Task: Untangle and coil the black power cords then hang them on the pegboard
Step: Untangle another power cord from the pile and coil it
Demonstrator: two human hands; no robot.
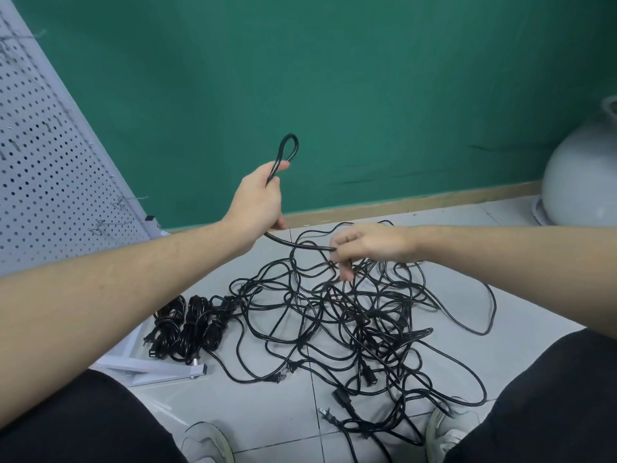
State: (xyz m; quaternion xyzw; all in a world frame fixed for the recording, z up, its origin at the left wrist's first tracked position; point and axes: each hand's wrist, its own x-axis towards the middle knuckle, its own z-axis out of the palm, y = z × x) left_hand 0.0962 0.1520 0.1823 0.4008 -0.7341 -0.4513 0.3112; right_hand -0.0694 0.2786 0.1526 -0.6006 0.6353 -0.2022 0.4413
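Note:
A tangle of black power cords (360, 322) sprawls over the tiled floor between my knees. My left hand (260, 202) is raised and grips a doubled cord whose folded loop (287, 150) sticks up above the fist. The same cord (293, 243) runs from below that fist to my right hand (367, 245), which pinches it just above the pile. Three coiled cord bundles (190, 325) lie side by side on the floor at the left. The white pegboard (43, 162) leans at the far left, with wire hooks (113, 225) on it.
A green wall (334, 78) with a wooden skirting stands behind the cords. A large pale rounded vessel (581, 175) sits at the right edge. The pegboard's white metal foot (160, 372) lies on the floor beside the bundles. My shoes (207, 442) and dark trouser legs frame the bottom.

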